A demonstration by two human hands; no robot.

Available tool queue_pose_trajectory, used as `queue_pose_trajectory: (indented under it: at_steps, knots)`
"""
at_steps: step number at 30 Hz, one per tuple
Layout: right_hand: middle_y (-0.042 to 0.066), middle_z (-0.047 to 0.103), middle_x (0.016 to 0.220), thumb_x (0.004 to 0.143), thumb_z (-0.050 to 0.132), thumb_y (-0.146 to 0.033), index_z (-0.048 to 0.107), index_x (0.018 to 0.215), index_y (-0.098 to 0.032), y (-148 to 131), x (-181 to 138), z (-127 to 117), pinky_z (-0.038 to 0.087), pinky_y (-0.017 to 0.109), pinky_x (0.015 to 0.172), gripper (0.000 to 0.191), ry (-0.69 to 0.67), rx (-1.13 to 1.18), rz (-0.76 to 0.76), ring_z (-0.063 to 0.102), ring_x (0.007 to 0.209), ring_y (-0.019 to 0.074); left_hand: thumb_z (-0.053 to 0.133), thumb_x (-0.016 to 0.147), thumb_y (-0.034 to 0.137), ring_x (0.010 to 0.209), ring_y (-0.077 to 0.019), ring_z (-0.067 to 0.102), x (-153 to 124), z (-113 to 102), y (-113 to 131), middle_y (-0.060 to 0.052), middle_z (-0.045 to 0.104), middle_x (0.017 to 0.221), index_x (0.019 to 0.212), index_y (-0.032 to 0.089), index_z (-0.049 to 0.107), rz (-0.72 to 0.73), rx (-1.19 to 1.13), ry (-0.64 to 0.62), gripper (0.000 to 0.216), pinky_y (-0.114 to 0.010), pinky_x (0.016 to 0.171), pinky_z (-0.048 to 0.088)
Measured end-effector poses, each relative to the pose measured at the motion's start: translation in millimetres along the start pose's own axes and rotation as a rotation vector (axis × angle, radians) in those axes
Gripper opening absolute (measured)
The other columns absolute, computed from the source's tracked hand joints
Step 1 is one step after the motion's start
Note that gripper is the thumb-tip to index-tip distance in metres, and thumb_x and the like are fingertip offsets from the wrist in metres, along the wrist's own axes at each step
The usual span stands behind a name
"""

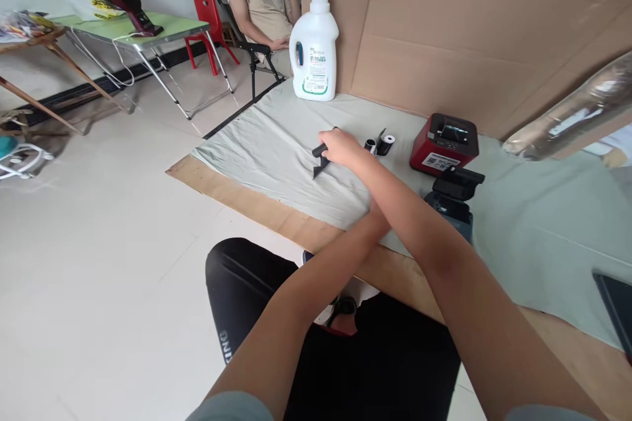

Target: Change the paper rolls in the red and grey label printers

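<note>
My right hand [338, 147] is closed around a small black tool with a rounded handle [320, 150] and a flat, pointed end, held just over the grey-green cloth [266, 145]. What kind of tool it is I cannot make out. My left forearm [336, 260] passes beneath the right one, and the left hand is hidden behind it, so its fingers do not show. Beyond my right wrist stand a white paper roll with a dark side [388, 141] and another small dark roll [370, 144]. Close to my right forearm is a dark device with its lid raised [451, 204].
A red and black label printer [444, 145] stands behind the dark device. At the cloth's far edge is a white detergent bottle [316, 46], before a cardboard wall [444, 26]. A dark flat device [615, 306] lies right. A seated person [261, 6] is beyond.
</note>
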State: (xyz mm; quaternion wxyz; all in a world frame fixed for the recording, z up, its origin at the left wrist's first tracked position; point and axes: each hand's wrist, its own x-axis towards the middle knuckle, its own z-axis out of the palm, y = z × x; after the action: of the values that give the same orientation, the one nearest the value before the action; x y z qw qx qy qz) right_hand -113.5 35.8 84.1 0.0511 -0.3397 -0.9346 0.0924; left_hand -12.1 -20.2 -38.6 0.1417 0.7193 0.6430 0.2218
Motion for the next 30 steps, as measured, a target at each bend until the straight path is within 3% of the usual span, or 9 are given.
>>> queue_pose_trajectory:
  at_steps: [4,7,8,10,13,16,19,22,30]
  knots:
    - [0.007,0.072,0.110,0.095,0.064,-0.037,0.067,0.114,-0.025,52.4,-97.8,1.0,0.052,0.041,0.093,0.023,0.535,0.495,0.006,0.066,0.102,0.0262,0.045,0.106,0.042,0.152,-0.0334,0.043,-11.4,-10.6,12.1,-0.015,0.049,0.162,0.155,0.016,0.050,0.041,0.112,0.015,0.056,-0.049,0.129,0.035]
    - [0.002,0.067,0.089,0.087,0.071,-0.057,0.064,0.102,-0.029,105.6,-185.8,-10.7,0.051,0.038,0.077,0.033,0.823,1.004,0.206,0.063,0.080,0.0218,0.040,0.107,0.042,0.160,-0.0321,0.033,-17.8,-15.9,19.8,-0.015,0.038,0.172,0.162,0.011,0.042,0.053,0.107,-0.013,0.062,-0.051,0.136,0.023]
    - [0.000,0.063,0.081,0.081,0.075,-0.061,0.062,0.093,-0.030,122.4,-214.3,-17.2,0.049,0.037,0.070,0.036,0.843,1.194,0.282,0.059,0.072,0.0208,0.038,0.108,0.043,0.163,-0.0312,0.029,-18.6,-17.0,21.2,-0.014,0.034,0.174,0.164,0.013,0.038,0.061,0.115,-0.050,0.064,-0.052,0.137,0.018]
    - [-0.001,0.056,0.072,0.081,0.071,-0.067,0.057,0.084,-0.030,150.1,-264.1,-30.7,0.047,0.036,0.062,0.040,0.842,1.254,0.354,0.052,0.063,0.0193,0.033,0.108,0.047,0.167,-0.0296,0.019,-18.9,-18.7,22.8,-0.010,0.024,0.179,0.167,0.017,0.033,0.072,0.134,-0.132,0.066,-0.056,0.138,0.010]
    - [0.000,0.058,0.072,0.078,0.076,-0.056,0.064,0.088,-0.030,172.8,-308.9,-41.9,0.043,0.034,0.055,0.030,0.681,1.273,0.460,0.045,0.058,0.0174,0.028,0.108,0.052,0.169,-0.0288,0.011,-18.2,-20.6,22.9,-0.008,0.015,0.180,0.169,0.019,0.030,0.076,0.146,-0.189,0.069,-0.057,0.138,0.007]
    - [0.003,0.067,0.079,0.078,0.078,-0.049,0.069,0.092,-0.029,178.6,-316.1,-35.5,0.048,0.037,0.061,0.026,0.551,1.068,0.501,0.053,0.062,0.0198,0.030,0.107,0.054,0.169,-0.0284,0.011,-18.9,-21.8,22.3,-0.008,0.014,0.180,0.169,0.021,0.030,0.078,0.143,-0.194,0.070,-0.056,0.138,0.006]
    - [0.009,0.075,0.095,0.085,0.068,-0.049,0.071,0.100,-0.027,180.6,-304.1,-20.4,0.055,0.049,0.085,0.027,0.493,0.677,0.438,0.065,0.085,0.0288,0.033,0.106,0.054,0.169,-0.0278,0.013,-20.0,-21.3,21.5,-0.007,0.016,0.180,0.167,0.024,0.034,0.075,0.130,-0.190,0.068,-0.056,0.138,0.008]
    - [0.014,0.075,0.105,0.090,0.058,-0.043,0.072,0.105,-0.026,186.2,-292.3,-7.3,0.049,0.057,0.103,0.027,0.466,0.365,0.397,0.063,0.109,0.0359,0.036,0.107,0.052,0.168,-0.0284,0.015,-21.3,-20.7,20.1,-0.007,0.020,0.179,0.166,0.024,0.037,0.083,0.107,-0.165,0.065,-0.057,0.137,0.009]
    - [0.016,0.073,0.104,0.095,0.050,-0.037,0.071,0.109,-0.023,192.0,-282.3,4.7,0.046,0.057,0.107,0.029,0.343,0.311,0.422,0.054,0.115,0.0371,0.056,0.100,0.035,0.135,-0.0290,0.058,-26.2,-31.1,17.0,-0.013,0.065,0.143,0.151,0.018,0.052,0.301,-0.212,0.067,0.054,-0.045,0.117,0.046]
